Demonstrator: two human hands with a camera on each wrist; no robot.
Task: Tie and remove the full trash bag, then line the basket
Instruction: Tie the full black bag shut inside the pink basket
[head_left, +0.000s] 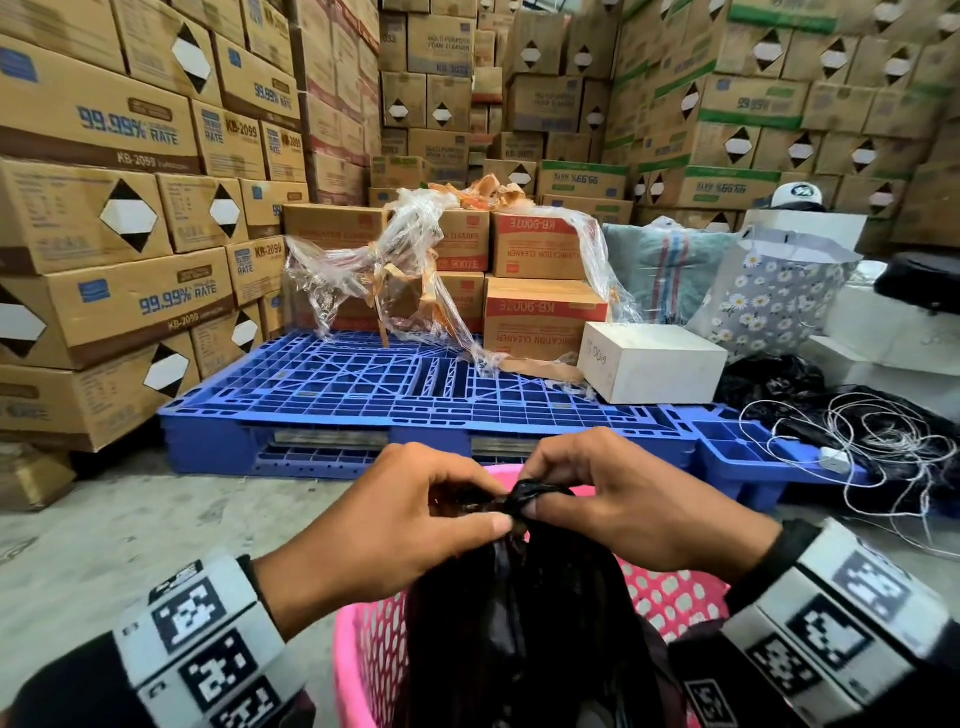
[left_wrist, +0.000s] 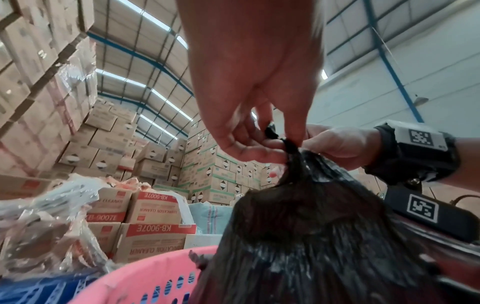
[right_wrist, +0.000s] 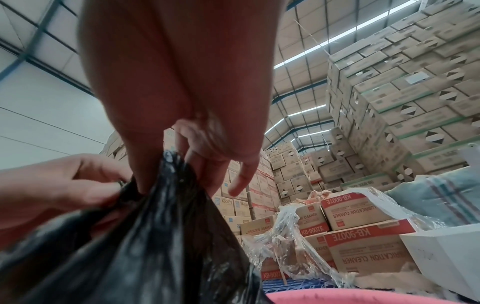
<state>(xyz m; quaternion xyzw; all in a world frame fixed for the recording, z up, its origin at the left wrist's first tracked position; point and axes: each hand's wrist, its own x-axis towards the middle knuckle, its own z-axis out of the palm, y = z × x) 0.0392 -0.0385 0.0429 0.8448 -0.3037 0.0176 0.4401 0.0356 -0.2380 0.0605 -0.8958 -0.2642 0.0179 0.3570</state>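
Fingers of my left hand and right hand pinch the gathered neck of the black plastic trash bag, which sits in the near pink perforated plastic basket.

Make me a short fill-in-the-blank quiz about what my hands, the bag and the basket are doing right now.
1. Both hands pinch the gathered neck of the ____ trash bag.
2. The bag sits inside a ____ basket.
3. Beyond the basket lies a ____ pallet.
4. The left hand and right hand meet ____ the basket.

Missing words: black; pink; blue; above
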